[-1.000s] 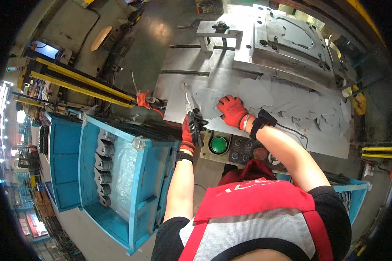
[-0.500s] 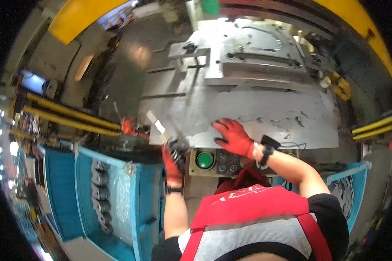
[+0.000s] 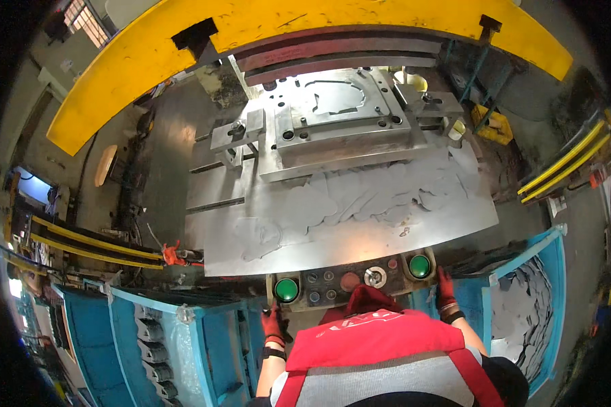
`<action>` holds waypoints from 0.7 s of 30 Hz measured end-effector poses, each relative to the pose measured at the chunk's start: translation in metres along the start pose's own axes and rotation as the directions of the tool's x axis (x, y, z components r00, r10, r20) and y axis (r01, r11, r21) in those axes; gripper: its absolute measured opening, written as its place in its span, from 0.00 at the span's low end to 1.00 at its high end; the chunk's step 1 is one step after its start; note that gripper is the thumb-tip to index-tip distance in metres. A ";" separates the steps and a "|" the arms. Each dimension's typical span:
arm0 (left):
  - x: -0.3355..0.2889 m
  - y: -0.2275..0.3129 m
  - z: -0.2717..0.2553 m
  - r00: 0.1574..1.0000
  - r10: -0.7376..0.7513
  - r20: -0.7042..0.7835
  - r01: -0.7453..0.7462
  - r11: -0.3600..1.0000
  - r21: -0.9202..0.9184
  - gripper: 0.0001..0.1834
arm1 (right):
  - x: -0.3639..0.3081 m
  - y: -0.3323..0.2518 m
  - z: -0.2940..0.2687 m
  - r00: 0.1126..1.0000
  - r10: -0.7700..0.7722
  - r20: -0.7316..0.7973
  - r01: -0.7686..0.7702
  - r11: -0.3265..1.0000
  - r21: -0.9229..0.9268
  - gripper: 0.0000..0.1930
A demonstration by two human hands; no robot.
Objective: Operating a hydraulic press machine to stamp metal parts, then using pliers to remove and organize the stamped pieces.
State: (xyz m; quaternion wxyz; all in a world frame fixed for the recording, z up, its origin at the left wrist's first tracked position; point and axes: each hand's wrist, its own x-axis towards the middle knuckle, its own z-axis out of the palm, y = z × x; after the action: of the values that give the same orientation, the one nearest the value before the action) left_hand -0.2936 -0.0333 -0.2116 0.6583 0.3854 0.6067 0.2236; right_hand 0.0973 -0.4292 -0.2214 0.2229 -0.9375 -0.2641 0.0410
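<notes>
Both hands in red gloves, held low and well apart, one each side of the control panel [image 3: 349,279] at the front of the press table [image 3: 346,230]. Left hand [image 3: 273,324] just below the left green button [image 3: 286,289], fingers curled, can't tell if holding anything. Right hand [image 3: 445,290] just right of the right green button [image 3: 419,265], by the blue bin [image 3: 523,305]; looks empty, fingers loose. Buttons lie forward/above each hand, row running left-right; each hand about equally near its own. Cut metal blanks [image 3: 360,200] lie on the table beyond.
</notes>
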 end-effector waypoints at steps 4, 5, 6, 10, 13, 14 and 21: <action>-0.016 0.034 0.047 0.973 0.113 -0.203 -0.087 0.987 0.131 0.36 | 0.020 0.000 0.049 0.867 0.475 0.148 -0.462 0.658 0.595 0.44; -0.020 0.043 0.052 0.975 0.122 -0.184 -0.077 0.969 0.233 0.41 | 0.025 -0.028 0.040 0.774 0.608 0.176 -0.533 0.476 0.699 0.47; -0.024 0.052 0.057 0.978 0.128 -0.164 -0.068 0.941 0.332 0.45 | 0.029 -0.044 0.024 0.768 0.614 0.182 -0.555 0.496 0.668 0.47; 0.012 0.022 0.040 0.959 0.195 -0.207 -0.089 0.897 0.434 0.47 | 0.034 -0.061 0.009 0.737 0.648 0.191 -0.606 0.509 0.611 0.46; 0.026 0.009 0.039 0.958 0.192 -0.213 -0.117 0.940 0.321 0.46 | 0.036 -0.048 0.019 0.724 0.659 0.203 -0.619 0.491 0.613 0.46; 0.025 0.009 0.040 0.968 0.151 -0.201 -0.111 0.974 0.198 0.46 | 0.035 -0.042 0.024 0.723 0.658 0.210 -0.622 0.489 0.611 0.46; 0.034 0.002 0.032 0.952 0.179 -0.250 -0.067 0.914 0.401 0.49 | 0.037 -0.040 0.030 0.713 0.670 0.208 -0.623 0.469 0.626 0.45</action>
State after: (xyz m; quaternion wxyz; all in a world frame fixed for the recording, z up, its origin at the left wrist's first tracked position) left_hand -0.2570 -0.0131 -0.2323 0.4604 0.5100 0.7005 0.1929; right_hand 0.1039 -0.3681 -0.2291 0.5129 -0.8258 0.1494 0.1810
